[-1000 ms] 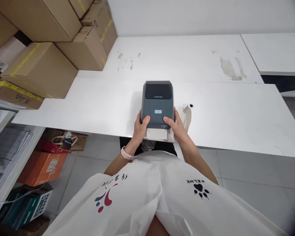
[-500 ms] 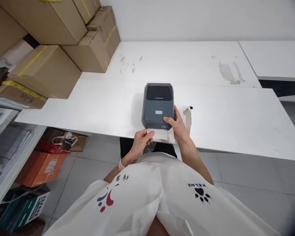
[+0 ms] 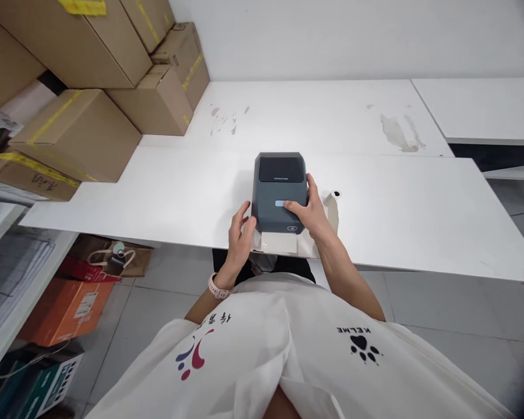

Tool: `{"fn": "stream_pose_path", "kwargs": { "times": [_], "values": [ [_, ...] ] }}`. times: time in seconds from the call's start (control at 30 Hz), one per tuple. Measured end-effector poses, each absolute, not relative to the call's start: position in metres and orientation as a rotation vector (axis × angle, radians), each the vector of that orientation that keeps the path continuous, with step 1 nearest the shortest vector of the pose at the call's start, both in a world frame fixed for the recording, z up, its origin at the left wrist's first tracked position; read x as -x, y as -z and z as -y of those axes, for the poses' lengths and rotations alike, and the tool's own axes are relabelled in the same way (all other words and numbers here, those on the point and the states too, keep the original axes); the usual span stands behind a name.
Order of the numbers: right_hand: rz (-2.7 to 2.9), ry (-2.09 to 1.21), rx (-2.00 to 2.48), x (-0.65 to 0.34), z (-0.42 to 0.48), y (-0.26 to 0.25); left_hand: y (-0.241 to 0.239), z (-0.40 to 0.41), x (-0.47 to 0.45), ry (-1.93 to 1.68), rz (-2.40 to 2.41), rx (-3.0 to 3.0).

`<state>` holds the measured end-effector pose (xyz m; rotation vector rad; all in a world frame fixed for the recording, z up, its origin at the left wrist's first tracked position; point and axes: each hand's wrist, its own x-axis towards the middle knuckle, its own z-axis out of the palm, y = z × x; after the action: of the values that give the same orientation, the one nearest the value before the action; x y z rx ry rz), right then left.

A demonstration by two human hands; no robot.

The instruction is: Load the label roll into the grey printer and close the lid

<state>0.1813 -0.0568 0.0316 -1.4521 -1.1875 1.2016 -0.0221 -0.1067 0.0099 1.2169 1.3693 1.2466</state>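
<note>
A dark grey label printer (image 3: 280, 185) stands near the front edge of a white table (image 3: 166, 192). A strip of pale label paper (image 3: 279, 242) sticks out of its front slot. My right hand (image 3: 309, 214) lies over the printer's right front corner, thumb reaching onto its top by the small blue button. My left hand (image 3: 240, 230) rests against the printer's left front corner with fingers slightly spread, holding nothing. A small roll of label paper (image 3: 332, 205) lies just right of the printer.
Stacked cardboard boxes (image 3: 76, 131) with yellow tape crowd the table's left end. A second white table (image 3: 480, 107) stands at the back right. Under the table on the left sit an orange box (image 3: 65, 305), a brown bag (image 3: 113, 262) and shelving.
My left hand let go of the paper strip and rose to the printer's left front corner. My right hand slid further onto the printer's top.
</note>
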Motion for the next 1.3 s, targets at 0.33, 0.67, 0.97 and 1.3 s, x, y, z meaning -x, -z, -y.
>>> {"fn": "stream_pose_path", "kwargs": {
  "times": [0.33,0.67,0.97,1.3],
  "values": [
    [1.305,-1.033,1.530,-0.187,0.105,-0.011,-0.001,0.102,0.010,-1.153,-1.325,-1.221],
    [1.539,-0.670,1.310,-0.197,0.047,-0.058,-0.032,0.023,0.011,-1.398,-1.177,-1.423],
    [1.652,-0.494,1.392,-0.209,-0.074,-0.068,0.001,-0.010,0.006,-1.045,-1.489,-1.400],
    [2.037,-0.193,1.401,-0.183,-0.021,-0.076,-0.001,-0.008,0.002,-1.095,-1.530,-1.450]
  ]
}}
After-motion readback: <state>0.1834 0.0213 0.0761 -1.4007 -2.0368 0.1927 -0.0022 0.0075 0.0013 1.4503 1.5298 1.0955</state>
